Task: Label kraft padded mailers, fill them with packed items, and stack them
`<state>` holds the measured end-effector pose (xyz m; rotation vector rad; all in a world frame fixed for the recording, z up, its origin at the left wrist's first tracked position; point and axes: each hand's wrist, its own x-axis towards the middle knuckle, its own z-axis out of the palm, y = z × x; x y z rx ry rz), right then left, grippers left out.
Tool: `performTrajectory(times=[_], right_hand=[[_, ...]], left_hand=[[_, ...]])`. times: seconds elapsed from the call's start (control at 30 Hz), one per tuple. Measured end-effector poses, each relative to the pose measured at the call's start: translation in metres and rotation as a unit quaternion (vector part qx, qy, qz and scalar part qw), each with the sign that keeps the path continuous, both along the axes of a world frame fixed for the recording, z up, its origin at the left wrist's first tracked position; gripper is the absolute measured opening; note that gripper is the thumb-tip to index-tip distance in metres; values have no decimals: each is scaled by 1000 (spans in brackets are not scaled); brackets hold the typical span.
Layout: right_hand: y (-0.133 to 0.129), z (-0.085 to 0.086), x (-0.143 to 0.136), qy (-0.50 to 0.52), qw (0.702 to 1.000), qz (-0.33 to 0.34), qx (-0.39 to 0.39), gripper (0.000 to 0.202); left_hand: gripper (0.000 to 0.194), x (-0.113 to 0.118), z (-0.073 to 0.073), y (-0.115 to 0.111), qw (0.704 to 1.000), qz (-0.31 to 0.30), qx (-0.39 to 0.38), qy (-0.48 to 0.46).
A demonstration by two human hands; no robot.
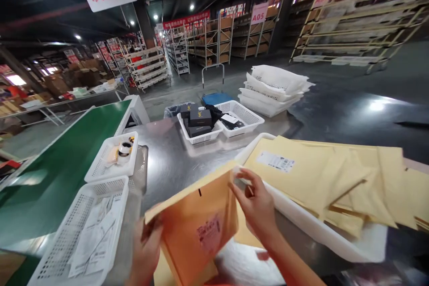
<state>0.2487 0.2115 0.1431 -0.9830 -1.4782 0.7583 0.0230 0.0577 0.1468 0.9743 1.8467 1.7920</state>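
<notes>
A yellow-brown padded envelope (187, 219) with a printed label is held up in front of me, tilted over the metal table. My left hand (149, 241) grips its left edge and is blurred. At the upper right corner, my right hand (251, 192) pinches the envelope between thumb and fingers. Below it lie more yellow envelope paper and a whitish, shiny sheet (246, 263), partly hidden by the envelope and my right forearm. Right of my hand, a big white bin (308, 223) is heaped with yellow padded envelopes (301, 165), one bearing a label.
Two white baskets (197, 139) with black boxes and packets stand at the back. Stacked white baskets (271, 91) are behind right. Along the left are a basket of papers (115, 228), a basket with tape rolls (95, 167) and a green conveyor belt (77, 143).
</notes>
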Motion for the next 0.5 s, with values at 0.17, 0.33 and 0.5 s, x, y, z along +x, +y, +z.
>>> performTrajectory(times=[0.17,0.33,0.5], right_hand=[[-50,24,-43,-41,964,134,225,25],[-71,35,-69,-26,957,235,170,24],[6,24,1,18,997,28,70,36]], left_hand=[[34,35,-4,7,975,-100,20,199],[18,46,-9,5,942,-145,48,299],[33,-1,-4,-20,985,-26,-36,165]])
